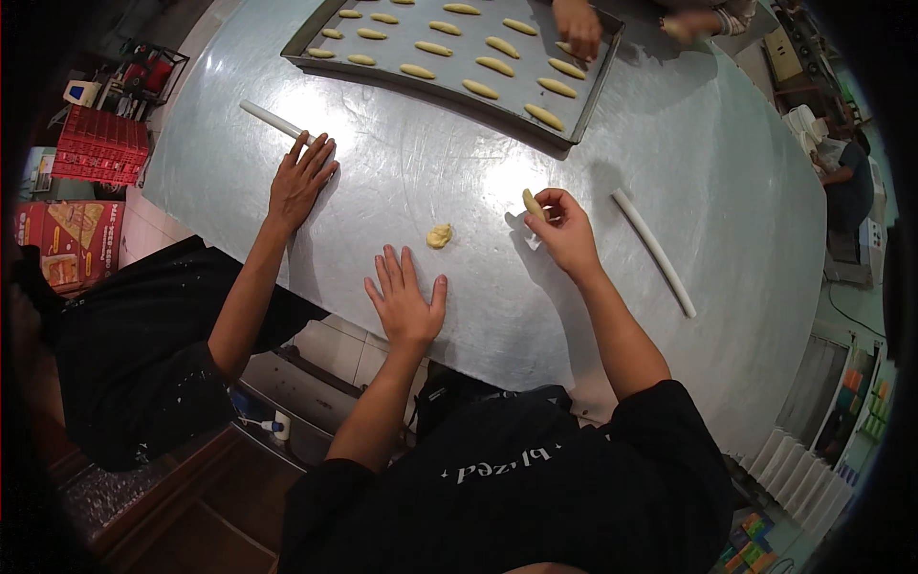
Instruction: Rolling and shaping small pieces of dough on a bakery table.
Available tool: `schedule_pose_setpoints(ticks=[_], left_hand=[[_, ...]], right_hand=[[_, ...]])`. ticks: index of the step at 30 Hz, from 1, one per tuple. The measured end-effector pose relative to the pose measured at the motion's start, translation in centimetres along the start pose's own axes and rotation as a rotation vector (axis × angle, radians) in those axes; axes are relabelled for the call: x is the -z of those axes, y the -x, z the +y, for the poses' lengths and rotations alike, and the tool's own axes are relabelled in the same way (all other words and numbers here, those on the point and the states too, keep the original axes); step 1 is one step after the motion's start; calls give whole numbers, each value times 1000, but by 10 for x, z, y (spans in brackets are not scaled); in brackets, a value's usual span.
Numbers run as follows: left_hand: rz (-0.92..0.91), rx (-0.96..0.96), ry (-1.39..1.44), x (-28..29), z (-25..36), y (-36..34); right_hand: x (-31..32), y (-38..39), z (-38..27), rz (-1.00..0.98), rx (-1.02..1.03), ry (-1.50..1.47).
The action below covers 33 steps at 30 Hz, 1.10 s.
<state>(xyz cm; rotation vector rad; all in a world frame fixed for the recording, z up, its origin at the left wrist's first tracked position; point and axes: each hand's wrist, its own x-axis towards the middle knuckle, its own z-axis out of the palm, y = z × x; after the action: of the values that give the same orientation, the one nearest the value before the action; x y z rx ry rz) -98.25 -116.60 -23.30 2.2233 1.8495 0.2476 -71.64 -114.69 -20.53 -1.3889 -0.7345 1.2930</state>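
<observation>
Pinched between the thumb and fingers of my right hand [566, 231] is a small spindle-shaped piece of dough [533, 204], raised over the metal table. My left hand [409, 298] lies flat near the table's close edge, fingers spread and holding nothing. Just beyond its fingertips rests a small, uneven lump of yellow dough [439, 235]. To the right of my right hand a white rod, like a thin rolling pin [655, 253], lies on the table.
A large tray [449, 103] of shaped dough pieces stands at the far side; another person's hand [578, 29] reaches into it. At left, a co-worker's hand [302, 182] touches a second white rod [270, 118]. Red crates [100, 143] stand beyond the table's left edge.
</observation>
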Motion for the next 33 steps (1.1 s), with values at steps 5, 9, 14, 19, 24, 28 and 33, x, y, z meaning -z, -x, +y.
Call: schedule_pose_setpoints(ticks=[5, 9, 14, 19, 24, 28, 33], left_hand=[[27, -2, 17, -2, 0, 0], [33, -16, 15, 0, 1, 2], [9, -13, 34, 2, -2, 4], [20, -34, 33, 3, -1, 4], [-27, -41, 2, 3, -1, 3], [-96, -93, 14, 8, -4, 3], [-154, -104, 39, 12, -7, 2]], right_hand=[[3, 21, 7, -74, 328, 734], [3, 21, 15, 52, 410, 1039], [-11, 21, 6, 45, 397, 1126], [-10, 15, -8, -57, 363, 1149], [-5, 4, -17, -235, 208, 1183], [-2, -18, -37, -332, 116, 1134], [-10, -118, -102, -165, 410, 970]])
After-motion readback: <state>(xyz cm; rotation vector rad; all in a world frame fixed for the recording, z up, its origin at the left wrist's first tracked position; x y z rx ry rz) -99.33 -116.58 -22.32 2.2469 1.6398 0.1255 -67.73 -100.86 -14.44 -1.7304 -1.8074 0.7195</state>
